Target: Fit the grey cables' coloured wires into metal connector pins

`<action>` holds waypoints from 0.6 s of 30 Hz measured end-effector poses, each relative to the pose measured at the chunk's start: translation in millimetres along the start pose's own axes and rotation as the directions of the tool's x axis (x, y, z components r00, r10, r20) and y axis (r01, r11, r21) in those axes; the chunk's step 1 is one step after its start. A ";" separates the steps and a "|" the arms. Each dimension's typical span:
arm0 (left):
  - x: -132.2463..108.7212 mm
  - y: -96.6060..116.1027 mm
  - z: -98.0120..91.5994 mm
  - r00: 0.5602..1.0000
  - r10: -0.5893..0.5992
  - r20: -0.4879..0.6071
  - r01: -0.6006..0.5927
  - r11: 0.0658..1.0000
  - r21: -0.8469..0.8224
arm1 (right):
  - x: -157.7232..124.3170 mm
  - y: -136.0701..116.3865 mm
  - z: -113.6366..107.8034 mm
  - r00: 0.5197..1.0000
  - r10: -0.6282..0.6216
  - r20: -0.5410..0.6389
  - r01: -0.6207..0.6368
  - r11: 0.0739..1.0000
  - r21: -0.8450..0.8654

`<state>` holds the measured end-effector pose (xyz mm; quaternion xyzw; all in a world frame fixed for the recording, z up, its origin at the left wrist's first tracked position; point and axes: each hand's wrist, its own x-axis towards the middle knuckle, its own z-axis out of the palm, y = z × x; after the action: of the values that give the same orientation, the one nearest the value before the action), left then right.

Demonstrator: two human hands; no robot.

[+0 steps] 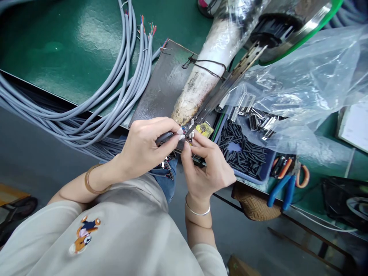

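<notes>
My left hand (151, 143) is closed in a pinch on the grey cable (164, 137), close to its stripped end with thin coloured wires. Opposite it, my right hand (205, 163) pinches a small metal connector (191, 125), partly hidden by the fingers. Between the two hands comes down the dark tip of a soldering iron (214, 97), whose perforated shaft slants in from the upper right. Whether its tip touches the wires, I cannot tell. Just beyond my right fingertips lies a yellow piece (204, 129) with brown stains.
A plastic-wrapped white tube (198, 82) hangs over a dark board (161, 82). Grey cables (115, 96) loop at left. A blue tray (267, 168) holds black sleeves, with metal connectors (258, 120) in a clear bag (310, 88) behind. Blue-handled pliers (283, 189) lie right.
</notes>
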<state>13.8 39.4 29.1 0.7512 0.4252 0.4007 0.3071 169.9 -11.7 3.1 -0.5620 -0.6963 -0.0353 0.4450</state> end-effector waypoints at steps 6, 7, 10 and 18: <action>0.1 0.0 -0.8 1.000 0.004 0.024 -0.004 1.000 0.017 | -3.1 1.4 0.2 0.998 -0.061 0.023 0.062 0.996 -0.067; -0.3 -0.3 -0.7 1.000 -0.001 0.032 0.000 1.000 0.023 | -3.4 1.9 0.3 0.997 -0.077 0.030 0.079 0.993 -0.082; -1.6 -1.4 0.3 0.999 0.002 0.033 -0.003 0.999 0.033 | -4.9 3.1 0.7 0.993 -0.108 0.037 0.112 0.987 -0.113; -7.9 -5.6 4.0 0.999 0.034 0.040 -0.036 0.998 0.052 | -7.7 4.2 -0.5 0.994 -0.106 0.039 0.110 0.987 -0.120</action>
<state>12.6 34.4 20.0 0.7742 0.4161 0.3799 0.2884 173.4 -16.2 -3.6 -0.5500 -0.7295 -0.0924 0.3959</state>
